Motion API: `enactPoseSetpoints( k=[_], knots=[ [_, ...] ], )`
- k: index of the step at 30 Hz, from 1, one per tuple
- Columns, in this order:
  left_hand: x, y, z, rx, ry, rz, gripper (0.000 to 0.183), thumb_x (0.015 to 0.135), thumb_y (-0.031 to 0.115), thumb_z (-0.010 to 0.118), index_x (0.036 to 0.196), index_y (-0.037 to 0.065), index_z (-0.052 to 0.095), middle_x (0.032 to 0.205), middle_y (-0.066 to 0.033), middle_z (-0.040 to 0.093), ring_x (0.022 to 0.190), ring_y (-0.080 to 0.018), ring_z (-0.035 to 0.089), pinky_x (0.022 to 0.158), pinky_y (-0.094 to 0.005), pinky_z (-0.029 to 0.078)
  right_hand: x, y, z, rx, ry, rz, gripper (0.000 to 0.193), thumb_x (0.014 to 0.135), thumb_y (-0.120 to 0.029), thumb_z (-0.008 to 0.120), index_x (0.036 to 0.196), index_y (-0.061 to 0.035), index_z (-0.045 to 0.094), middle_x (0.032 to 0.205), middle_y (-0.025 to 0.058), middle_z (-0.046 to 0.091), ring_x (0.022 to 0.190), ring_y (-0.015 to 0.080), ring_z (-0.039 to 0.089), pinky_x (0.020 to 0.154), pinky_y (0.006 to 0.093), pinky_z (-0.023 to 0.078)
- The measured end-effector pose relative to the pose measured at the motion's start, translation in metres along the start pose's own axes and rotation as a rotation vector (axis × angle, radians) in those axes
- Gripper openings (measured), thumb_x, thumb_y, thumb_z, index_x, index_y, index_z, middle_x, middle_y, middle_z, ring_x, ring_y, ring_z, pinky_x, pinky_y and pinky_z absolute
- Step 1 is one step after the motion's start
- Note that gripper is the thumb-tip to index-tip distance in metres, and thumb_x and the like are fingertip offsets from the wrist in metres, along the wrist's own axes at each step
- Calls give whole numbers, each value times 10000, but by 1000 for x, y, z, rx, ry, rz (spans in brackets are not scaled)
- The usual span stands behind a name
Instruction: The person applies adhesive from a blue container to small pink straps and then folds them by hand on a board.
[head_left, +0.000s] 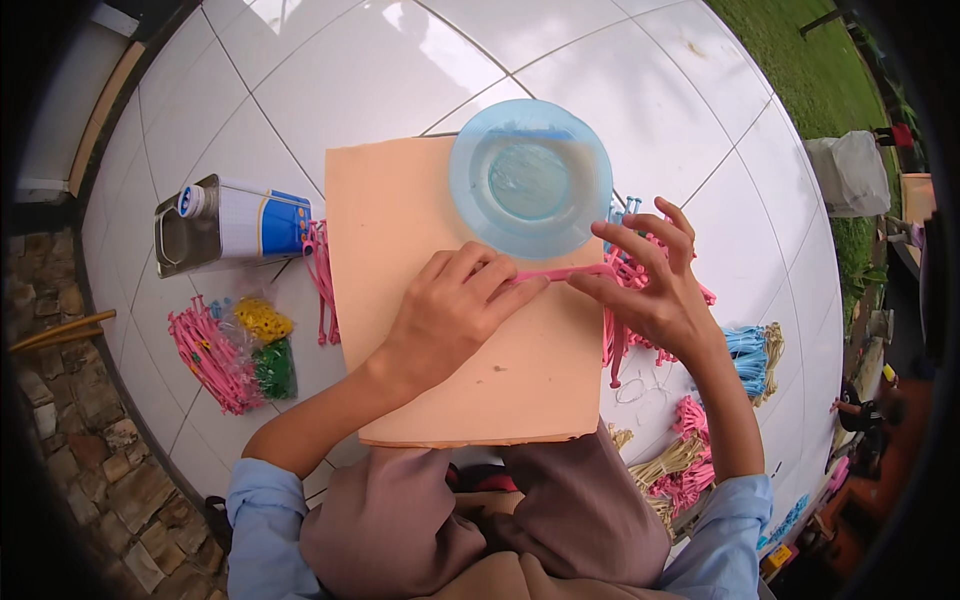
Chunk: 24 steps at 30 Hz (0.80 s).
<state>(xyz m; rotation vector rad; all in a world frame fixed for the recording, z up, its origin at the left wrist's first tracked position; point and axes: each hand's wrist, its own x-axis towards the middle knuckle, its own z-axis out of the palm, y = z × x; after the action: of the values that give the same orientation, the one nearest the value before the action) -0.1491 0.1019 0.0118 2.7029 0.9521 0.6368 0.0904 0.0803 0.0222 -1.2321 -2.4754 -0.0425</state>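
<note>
A flat tan board (470, 370) lies across my lap. Over its middle, my left hand (455, 310) pinches one end of a thin pink rubbery strip (560, 273). My right hand (655, 285) is at the strip's other end, its fingers spread and curved. Its thumb is close to the strip; whether they touch is unclear. A round translucent blue dish (530, 180) with clear liquid stands at the board's far edge, just beyond both hands. Another pink strip (616, 355) hangs at the board's right edge; I cannot tell whether it joins the held one.
A rectangular metal can (235, 225) stands on the white tiles at left. Near it are pink strips (212, 355) and bags of yellow (262, 320) and green (273, 368) pieces. Pink pieces (635, 265), blue bundles (745, 358) and beige bundles (665, 465) lie at right.
</note>
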Motion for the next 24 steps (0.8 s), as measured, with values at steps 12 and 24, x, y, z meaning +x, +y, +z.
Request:
enactPoseSetpoints(
  k=[12, 24],
  knots=[
    [-2, 0, 1, -5, 3, 1, 407, 646, 86, 614, 1046, 145, 662, 863, -9, 536, 855, -197, 530, 725, -332, 477, 2, -1, -1, -60, -63, -45, 362, 635, -166, 698, 970, -304, 685, 1279, -60, 462, 1132, 214, 410, 1022, 480, 323],
    [-2, -4, 1, -74, 40, 34, 356, 653, 70, 605, 1001, 115, 660, 893, -28, 535, 864, -209, 522, 725, -314, 494, -21, -5, 27, 578, 153, 336, 460, 645, 55, 661, 1056, -79, 504, 1050, 106, 529, 1025, 309, 507, 929, 423, 411]
  ],
)
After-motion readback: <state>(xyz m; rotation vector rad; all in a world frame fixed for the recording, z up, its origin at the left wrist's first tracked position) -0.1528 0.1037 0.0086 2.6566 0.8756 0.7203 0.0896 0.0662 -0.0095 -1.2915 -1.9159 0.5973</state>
